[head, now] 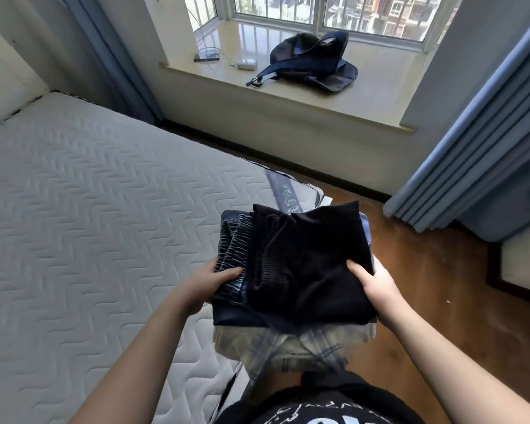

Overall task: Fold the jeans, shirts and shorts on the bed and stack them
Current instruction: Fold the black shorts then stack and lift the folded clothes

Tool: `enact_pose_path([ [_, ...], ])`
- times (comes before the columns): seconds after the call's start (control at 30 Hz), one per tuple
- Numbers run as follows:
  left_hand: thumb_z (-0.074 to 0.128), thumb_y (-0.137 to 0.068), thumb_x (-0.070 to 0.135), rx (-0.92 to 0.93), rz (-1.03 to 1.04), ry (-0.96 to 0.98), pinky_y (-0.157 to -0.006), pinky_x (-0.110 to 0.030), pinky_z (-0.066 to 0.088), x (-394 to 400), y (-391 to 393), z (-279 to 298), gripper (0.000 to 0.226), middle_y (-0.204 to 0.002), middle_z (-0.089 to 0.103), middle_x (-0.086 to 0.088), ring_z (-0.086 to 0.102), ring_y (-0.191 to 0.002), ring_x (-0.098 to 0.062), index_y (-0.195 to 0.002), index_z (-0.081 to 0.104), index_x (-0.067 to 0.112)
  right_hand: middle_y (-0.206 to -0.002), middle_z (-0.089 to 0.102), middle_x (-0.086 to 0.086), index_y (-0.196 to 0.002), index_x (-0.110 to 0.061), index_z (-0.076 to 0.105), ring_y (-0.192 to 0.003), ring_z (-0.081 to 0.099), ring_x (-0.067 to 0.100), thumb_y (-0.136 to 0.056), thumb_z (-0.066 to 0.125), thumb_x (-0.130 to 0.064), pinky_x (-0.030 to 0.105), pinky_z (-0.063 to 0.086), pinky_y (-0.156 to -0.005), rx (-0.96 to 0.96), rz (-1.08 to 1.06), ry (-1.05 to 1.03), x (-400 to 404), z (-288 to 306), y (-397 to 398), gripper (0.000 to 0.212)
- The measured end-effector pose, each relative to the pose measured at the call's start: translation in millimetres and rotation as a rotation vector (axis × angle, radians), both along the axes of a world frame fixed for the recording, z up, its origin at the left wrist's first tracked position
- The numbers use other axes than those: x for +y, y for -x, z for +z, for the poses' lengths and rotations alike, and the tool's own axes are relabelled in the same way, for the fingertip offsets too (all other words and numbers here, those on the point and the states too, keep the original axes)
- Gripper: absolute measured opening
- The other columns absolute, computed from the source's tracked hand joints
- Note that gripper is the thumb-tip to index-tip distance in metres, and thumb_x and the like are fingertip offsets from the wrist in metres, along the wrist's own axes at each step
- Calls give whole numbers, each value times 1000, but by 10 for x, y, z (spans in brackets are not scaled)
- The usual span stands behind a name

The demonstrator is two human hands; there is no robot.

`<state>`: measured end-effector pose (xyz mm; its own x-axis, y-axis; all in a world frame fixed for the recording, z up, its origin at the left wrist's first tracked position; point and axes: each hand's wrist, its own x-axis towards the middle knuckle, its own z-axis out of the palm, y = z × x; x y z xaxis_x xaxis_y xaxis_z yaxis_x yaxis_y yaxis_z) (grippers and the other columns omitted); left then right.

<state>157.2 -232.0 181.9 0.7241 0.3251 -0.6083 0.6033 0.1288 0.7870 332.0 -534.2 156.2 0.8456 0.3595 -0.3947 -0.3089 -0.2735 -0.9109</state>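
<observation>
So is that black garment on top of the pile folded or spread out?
Folded: the black garment lies as a compact rectangle atop the stack.

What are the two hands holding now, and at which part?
Both hold the stack of folded clothes: the left hand grips its left edge, the right hand its right edge, thumbs on top.
</observation>
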Motion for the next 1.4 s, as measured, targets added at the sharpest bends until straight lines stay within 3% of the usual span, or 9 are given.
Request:
enact_pose_path([
  [0.27, 74, -86, 28, 27, 165, 9, -79, -38, 58, -82, -588, -182, 34, -106, 74, 1, 71, -98, -20, -117, 60, 25, -110, 70, -21, -111, -52, 60, -97, 66, -4, -93, 64, -35, 21, 49, -78, 72, 189, 42, 214, -44, -982, 26],
  [0.37, 72, -88, 24, 43, 276, 28, -70, -31, 58, 26, -625, -299, 31, -104, 75, 3, 72, -93, -16, -116, 58, 25, -111, 69, -24, -111, -56, 59, -99, 65, -4, -93, 64, -33, 15, 50, -76, 89, 290, 40, 508, -82, -1212, 29],
  [0.43, 71, -88, 23, 46, 341, 32, -65, -26, 57, 127, -626, -375, 28, -103, 75, 3, 73, -89, -14, -113, 59, 26, -114, 69, -21, -118, -51, 58, -105, 65, 1, -94, 64, -33, 22, 51, -85, 100, 329, 37, 738, -155, -1326, 31],
  [0.63, 71, -89, 25, 100, 466, 77, -85, -47, 57, 562, -556, -695, 33, -108, 74, -1, 72, -96, -23, -119, 57, 27, -121, 67, -11, -123, -44, 56, -112, 63, 11, -93, 64, -34, 38, 48, -101, 142, 432, 88, 1439, -391, -1544, 33],
  [0.73, 69, -89, 24, 119, 484, 132, -81, -42, 58, 809, -602, -854, 34, -107, 74, 0, 72, -95, -22, -120, 56, 27, -117, 67, -16, -111, -51, 57, -105, 63, 0, -94, 64, -33, 33, 48, -99, 149, 466, 124, 1773, -476, -1678, 26],
  [0.87, 67, -91, 22, 140, 483, 170, -79, -37, 57, 1176, -742, -1101, 34, -112, 73, -1, 71, -98, -21, -122, 54, 24, -126, 64, -10, -135, -37, 49, -117, 60, 12, -97, 60, -28, 42, 45, -106, 199, 546, 146, 2182, -720, -1885, 40],
  [1.0, 66, -92, 27, 208, 450, 197, -64, -34, 57, 1508, -926, -1349, 30, -106, 74, 4, 73, -92, -19, -118, 53, 31, -127, 64, -8, -139, -32, 46, -118, 60, 14, -96, 60, -32, 45, 44, -107, 261, 554, 179, 2525, -1057, -2081, 45],
  [1.33, 80, -74, 39, 262, 391, 197, -87, -47, 56, 2349, -1666, -2331, 59, -111, 73, 4, 71, -100, -20, -125, 52, 33, -133, 56, -13, -136, -47, 42, -123, 53, 15, -92, 61, -48, 41, 41, -109, 282, 474, 250, 3121, -2146, -2685, 48],
  [1.4, 81, -75, 37, 254, 368, 177, -84, -42, 57, 2518, -1913, -2515, 60, -110, 73, 6, 70, -99, -17, -127, 52, 31, -131, 56, -18, -137, -46, 41, -123, 52, 11, -92, 61, -46, 37, 41, -107, 279, 424, 224, 3193, -2368, -2836, 49],
])
